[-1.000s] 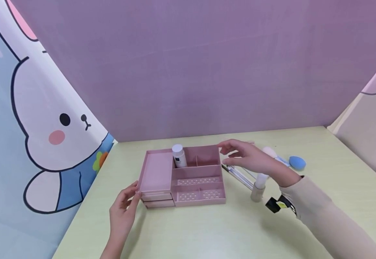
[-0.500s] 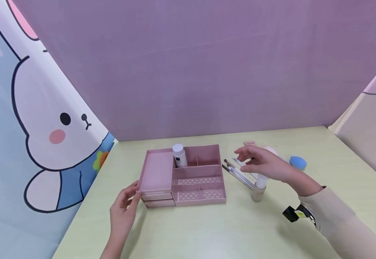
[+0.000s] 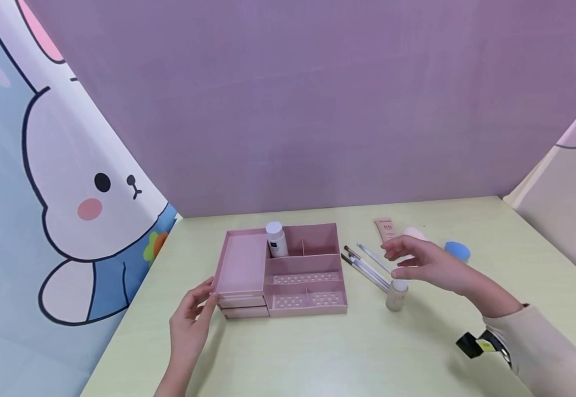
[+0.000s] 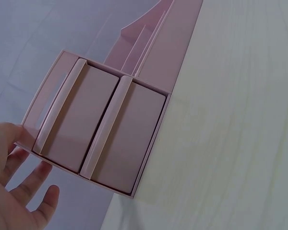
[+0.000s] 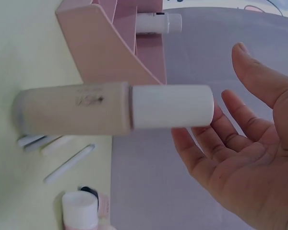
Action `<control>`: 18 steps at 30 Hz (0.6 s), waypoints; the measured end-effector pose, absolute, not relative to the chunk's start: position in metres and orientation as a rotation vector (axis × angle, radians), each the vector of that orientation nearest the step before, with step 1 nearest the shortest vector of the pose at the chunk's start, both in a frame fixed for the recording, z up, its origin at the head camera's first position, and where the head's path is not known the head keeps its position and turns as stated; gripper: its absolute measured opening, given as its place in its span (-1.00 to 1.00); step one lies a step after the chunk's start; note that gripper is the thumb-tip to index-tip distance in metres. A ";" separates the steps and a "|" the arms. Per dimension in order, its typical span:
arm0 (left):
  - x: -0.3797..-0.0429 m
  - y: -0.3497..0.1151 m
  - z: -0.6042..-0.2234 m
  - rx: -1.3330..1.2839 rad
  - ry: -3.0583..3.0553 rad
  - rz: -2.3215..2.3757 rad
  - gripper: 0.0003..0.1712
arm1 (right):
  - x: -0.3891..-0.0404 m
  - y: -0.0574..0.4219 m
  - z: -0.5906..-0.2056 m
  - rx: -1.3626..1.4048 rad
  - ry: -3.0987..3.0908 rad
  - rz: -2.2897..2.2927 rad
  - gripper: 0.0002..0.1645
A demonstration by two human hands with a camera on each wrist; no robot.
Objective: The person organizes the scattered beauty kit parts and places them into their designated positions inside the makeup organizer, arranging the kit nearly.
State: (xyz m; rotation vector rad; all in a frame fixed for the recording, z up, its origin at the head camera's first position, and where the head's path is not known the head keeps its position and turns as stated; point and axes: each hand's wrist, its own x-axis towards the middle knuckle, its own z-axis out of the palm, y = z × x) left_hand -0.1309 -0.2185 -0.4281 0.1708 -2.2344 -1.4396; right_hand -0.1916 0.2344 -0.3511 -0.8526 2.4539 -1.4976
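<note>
A pink desktop organizer (image 3: 241, 259) with two front drawers stands on the table, and a white capped bottle (image 3: 277, 242) is upright in its rear left compartment. My left hand (image 3: 190, 322) touches the organizer's left front corner, thumb at the edge and fingers spread loosely beside it, as the left wrist view shows. My right hand (image 3: 431, 266) hovers right of the organizer, thumb and fingers parted, holding nothing. Close by it, a beige bottle with a white cap (image 5: 72, 110) stands upright; the hand partly hides its cap in the head view.
Several thin brushes (image 3: 364, 270) lie right of the organizer. Behind them is a pink BB cream tube (image 3: 384, 227). A pale pink rounded item (image 3: 413, 233), partly hidden, and a blue makeup sponge (image 3: 458, 251) are farther right. A purple backdrop (image 3: 288, 110) rises behind the table.
My right hand has moved away from the organizer's right rear corner, rightward and toward the beige bottle, uncovering the brushes and the tube. My left hand stays at the corner.
</note>
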 end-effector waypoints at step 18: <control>-0.130 -0.217 -0.428 0.168 -2.227 -1.420 -0.80 | -0.185 0.256 -0.378 -0.755 2.407 -1.555 -0.48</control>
